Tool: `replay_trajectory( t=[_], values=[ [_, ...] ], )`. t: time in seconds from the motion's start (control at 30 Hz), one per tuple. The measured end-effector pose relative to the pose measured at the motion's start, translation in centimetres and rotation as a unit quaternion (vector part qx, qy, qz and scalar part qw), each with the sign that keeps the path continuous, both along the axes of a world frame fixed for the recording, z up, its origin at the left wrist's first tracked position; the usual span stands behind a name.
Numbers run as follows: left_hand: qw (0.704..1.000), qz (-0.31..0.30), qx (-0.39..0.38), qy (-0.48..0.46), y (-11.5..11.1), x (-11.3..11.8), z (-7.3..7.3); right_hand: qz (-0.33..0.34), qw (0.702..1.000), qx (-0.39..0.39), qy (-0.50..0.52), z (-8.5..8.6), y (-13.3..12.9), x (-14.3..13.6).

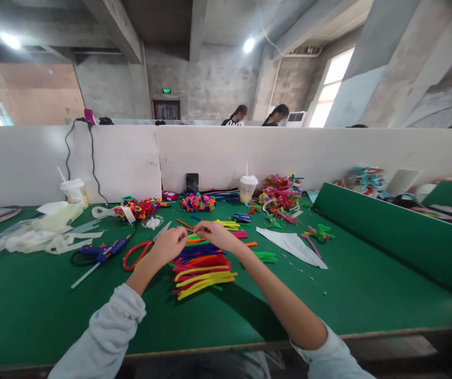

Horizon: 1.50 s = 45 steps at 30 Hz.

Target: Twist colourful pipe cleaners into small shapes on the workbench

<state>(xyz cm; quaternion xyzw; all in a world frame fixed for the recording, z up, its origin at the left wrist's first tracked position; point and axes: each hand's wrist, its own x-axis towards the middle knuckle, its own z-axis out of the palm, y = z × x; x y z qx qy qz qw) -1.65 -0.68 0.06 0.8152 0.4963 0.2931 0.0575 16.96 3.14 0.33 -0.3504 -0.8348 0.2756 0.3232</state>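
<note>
My left hand and my right hand are close together above a pile of colourful pipe cleaners on the green table. Fingers of both hands are curled into a pinch, their tips a small gap apart. Whatever sits between them is too small to make out. Yellow, red, orange, blue and pink stems lie sideways in the pile, with green ones at its right. Beside my left wrist rest red-handled scissors, the blade partly behind that hand. Farther left lies a blue glue gun with a glue stick in it.
Bunches of twisted pipe cleaners and a larger heap stand toward the white partition. Lidded cups, a phone, plastic wrapping and a white sheet surround the work area. A green divider borders the right.
</note>
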Motion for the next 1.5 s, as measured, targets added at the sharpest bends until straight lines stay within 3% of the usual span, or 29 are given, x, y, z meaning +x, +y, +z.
replay_trajectory(
  t=[0.1, 0.23, 0.43, 0.6, 0.8, 0.9, 1.1, 1.2, 1.3, 1.37, 1.43, 1.5],
  values=[
    [0.992, 0.002, -0.031, -0.122, 0.4, -0.2, -0.1, -0.004, 0.991, -0.077, 0.113, -0.9, 0.3, -0.7],
    [0.956, -0.021, -0.093, -0.277, 1.2, -0.4, -0.5, 0.030, 0.961, -0.196, 0.190, -2.3, -0.1, -1.4],
    [0.894, -0.025, -0.150, -0.422, 1.7, 0.0, -1.0, 0.065, 0.884, -0.356, 0.296, -3.0, -1.5, -2.6],
    [0.872, -0.006, -0.147, -0.467, 1.4, 0.4, -1.1, 0.072, 0.857, -0.353, 0.368, -3.4, -1.7, -3.2],
    [0.807, -0.023, -0.207, -0.553, 0.6, 1.4, -0.6, 0.047, 0.878, -0.271, 0.391, -4.1, -1.5, -3.9],
    [0.794, -0.028, -0.232, -0.562, 0.2, 1.6, -0.4, 0.019, 0.897, -0.232, 0.377, -4.3, -1.6, -4.0],
    [0.839, -0.021, -0.226, -0.495, 0.1, 1.4, -0.1, -0.007, 0.933, -0.150, 0.328, -3.7, -1.9, -3.8],
    [0.886, -0.010, -0.199, -0.418, 0.1, 1.3, 0.0, -0.039, 0.955, -0.094, 0.278, -3.5, -2.1, -3.6],
    [0.944, -0.017, -0.135, -0.301, -0.1, 1.2, 0.3, -0.057, 0.968, -0.039, 0.241, -3.4, -2.3, -3.4],
    [0.967, -0.023, -0.091, -0.237, -0.3, 1.2, 0.4, -0.057, 0.972, -0.012, 0.229, -3.4, -2.4, -3.3],
    [0.978, -0.024, -0.067, -0.195, -0.4, 1.2, 0.5, -0.054, 0.972, -0.013, 0.226, -3.3, -2.5, -3.3],
    [0.983, -0.024, -0.053, -0.175, -0.4, 1.1, 0.5, -0.034, 0.966, -0.061, 0.248, -3.1, -2.5, -3.3]
  ],
)
